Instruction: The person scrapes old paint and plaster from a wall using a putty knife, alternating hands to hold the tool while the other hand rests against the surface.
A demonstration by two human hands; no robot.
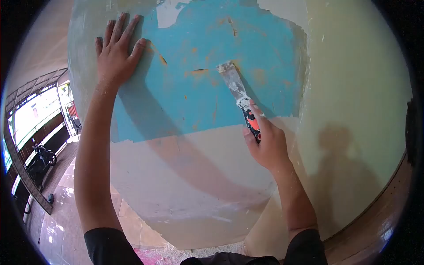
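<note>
My left hand [117, 55] lies against the wall at the upper left with its fingers spread, holding nothing. In my right hand [269, 143] is a putty knife [235, 86], gripped by its black and orange handle. White, crusted residue covers much of its blade, and the blade's tip overlaps the blue area of the wall [176, 101]. Orange-brown scuffs and small gouges mark this blue surface. Around it the pale coating ends in ragged edges, and a whitish section [185, 168] begins below.
A greenish-cream wall [357, 62] meets the blue one at a corner on the right. Pale flakes and dust [207, 254] lie on the floor at the wall's foot. To the left, a motorcycle [40, 159] stands near a gate beyond the tiled floor [62, 221].
</note>
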